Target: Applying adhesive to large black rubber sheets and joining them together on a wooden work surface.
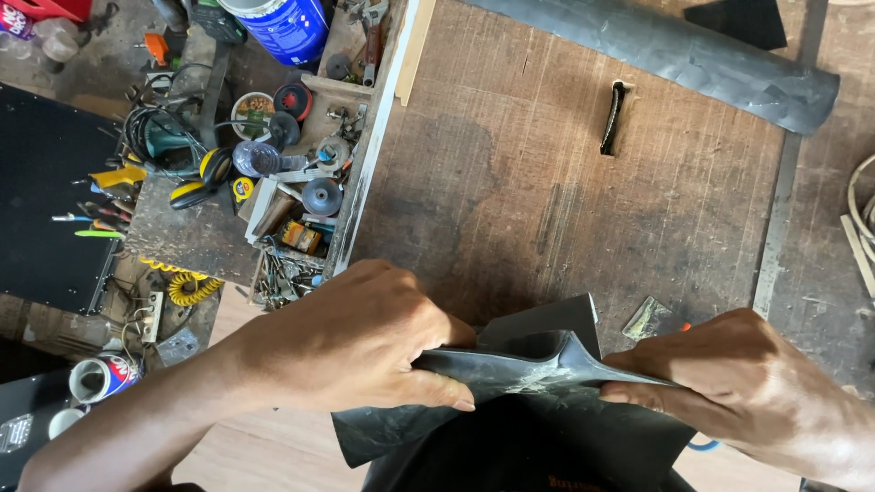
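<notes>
A sheet of black rubber (pixel 524 364) lies folded at the near edge of a worn wooden workbench (pixel 547 182). My left hand (pixel 365 337) pinches the left end of the fold, thumb on top. Gripping the right end, my right hand (pixel 738 374) holds the fold taut between the two hands. The rest of the sheet hangs down toward me and is partly hidden by my hands.
A rolled black rubber piece (pixel 693 55) lies across the bench's far side, with a small black strip (pixel 612 117) below it. Left of the bench, a cluttered shelf holds a blue can (pixel 283 27), yellow ear defenders (pixel 205 178), grinding discs and hand tools.
</notes>
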